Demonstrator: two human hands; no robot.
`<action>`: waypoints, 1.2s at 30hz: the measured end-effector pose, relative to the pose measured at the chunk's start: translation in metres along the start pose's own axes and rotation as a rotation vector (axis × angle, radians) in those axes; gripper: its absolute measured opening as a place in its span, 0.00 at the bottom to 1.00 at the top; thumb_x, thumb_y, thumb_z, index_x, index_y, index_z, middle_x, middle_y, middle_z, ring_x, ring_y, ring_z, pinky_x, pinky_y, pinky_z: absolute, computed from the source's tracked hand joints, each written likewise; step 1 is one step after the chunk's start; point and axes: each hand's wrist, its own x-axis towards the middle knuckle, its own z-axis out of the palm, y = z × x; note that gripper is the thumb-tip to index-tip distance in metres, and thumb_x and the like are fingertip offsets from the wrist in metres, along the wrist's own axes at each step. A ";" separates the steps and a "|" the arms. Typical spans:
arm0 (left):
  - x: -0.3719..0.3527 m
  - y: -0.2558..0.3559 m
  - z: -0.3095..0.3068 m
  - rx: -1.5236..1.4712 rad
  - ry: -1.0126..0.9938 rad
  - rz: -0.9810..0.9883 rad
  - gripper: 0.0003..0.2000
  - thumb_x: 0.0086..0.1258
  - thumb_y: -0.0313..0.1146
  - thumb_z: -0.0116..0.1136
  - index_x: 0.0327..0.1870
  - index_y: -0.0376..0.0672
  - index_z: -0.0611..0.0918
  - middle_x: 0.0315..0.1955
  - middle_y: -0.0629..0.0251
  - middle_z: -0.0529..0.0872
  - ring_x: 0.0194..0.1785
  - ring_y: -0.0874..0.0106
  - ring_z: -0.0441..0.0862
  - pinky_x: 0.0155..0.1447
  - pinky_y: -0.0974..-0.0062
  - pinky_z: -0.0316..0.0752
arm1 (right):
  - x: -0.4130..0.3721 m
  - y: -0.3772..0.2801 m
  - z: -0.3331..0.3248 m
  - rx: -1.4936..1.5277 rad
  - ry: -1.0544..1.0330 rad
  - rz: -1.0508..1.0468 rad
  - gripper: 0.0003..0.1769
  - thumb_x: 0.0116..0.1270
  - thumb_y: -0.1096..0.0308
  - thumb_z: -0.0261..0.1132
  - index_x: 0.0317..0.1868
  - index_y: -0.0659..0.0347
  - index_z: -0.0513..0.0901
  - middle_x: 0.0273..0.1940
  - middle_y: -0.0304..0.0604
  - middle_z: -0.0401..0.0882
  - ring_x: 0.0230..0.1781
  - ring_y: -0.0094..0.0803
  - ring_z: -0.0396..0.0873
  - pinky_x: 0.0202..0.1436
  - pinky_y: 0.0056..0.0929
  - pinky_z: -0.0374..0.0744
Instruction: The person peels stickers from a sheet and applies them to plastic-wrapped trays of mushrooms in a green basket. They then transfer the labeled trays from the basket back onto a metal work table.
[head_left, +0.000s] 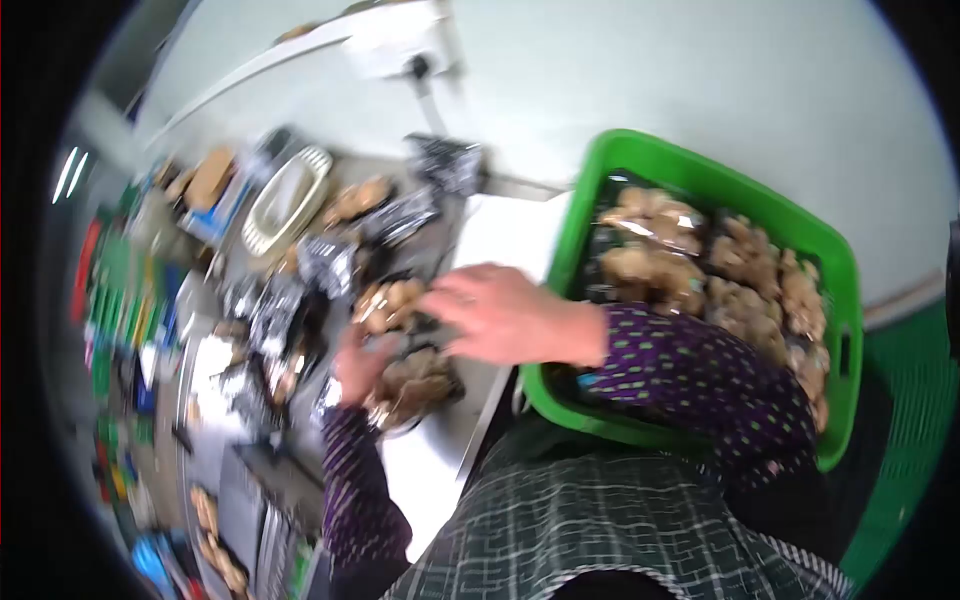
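Several wrapped packs of light-brown, mushroom-like pieces lie on the metal table. My left hand (360, 365) is at the left side of one pack (408, 387), its fingers blurred by motion. From the right, my right hand (495, 312) reaches over the table, fingers bent and touching or just above another pack (388, 304); its fingertips are blurred, and whether they grip is unclear. A green basket (845, 300) beside my right arm holds several more such packs (655, 280), partly covered by my sleeve.
More shiny wrapped packs (280, 315) lie across the table to the left. Behind them is a white oval basket (287, 200). A white sheet or board (507, 235) lies between table and green basket. A plug and cable (420, 68) hang on the wall.
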 end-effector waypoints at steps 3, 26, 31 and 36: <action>-0.022 -0.006 0.050 0.178 -0.283 -0.077 0.39 0.49 0.59 0.69 0.54 0.36 0.76 0.45 0.45 0.82 0.50 0.52 0.80 0.57 0.61 0.73 | -0.021 0.005 -0.013 -0.182 -0.593 0.258 0.14 0.59 0.53 0.65 0.29 0.56 0.80 0.24 0.41 0.79 0.28 0.41 0.78 0.38 0.37 0.74; -0.029 0.071 -0.057 -0.177 0.446 0.356 0.25 0.42 0.44 0.76 0.30 0.38 0.72 0.18 0.62 0.77 0.24 0.74 0.76 0.30 0.73 0.74 | -0.039 0.000 -0.037 0.256 0.068 0.234 0.47 0.51 0.47 0.73 0.65 0.64 0.63 0.50 0.61 0.73 0.47 0.57 0.76 0.49 0.47 0.76; -0.018 0.234 -0.077 -0.185 0.419 1.113 0.35 0.36 0.58 0.79 0.32 0.38 0.73 0.19 0.63 0.76 0.20 0.69 0.75 0.24 0.72 0.72 | -0.030 -0.013 -0.094 0.413 0.243 0.336 0.52 0.44 0.56 0.80 0.65 0.67 0.60 0.50 0.56 0.76 0.49 0.50 0.78 0.53 0.41 0.76; -0.023 0.272 -0.051 -0.148 0.398 1.206 0.35 0.60 0.61 0.59 0.54 0.35 0.73 0.54 0.47 0.75 0.55 0.54 0.75 0.56 0.56 0.68 | -0.098 0.023 -0.152 0.661 0.570 0.747 0.26 0.53 0.75 0.70 0.55 0.66 0.76 0.48 0.40 0.81 0.47 0.24 0.79 0.52 0.26 0.78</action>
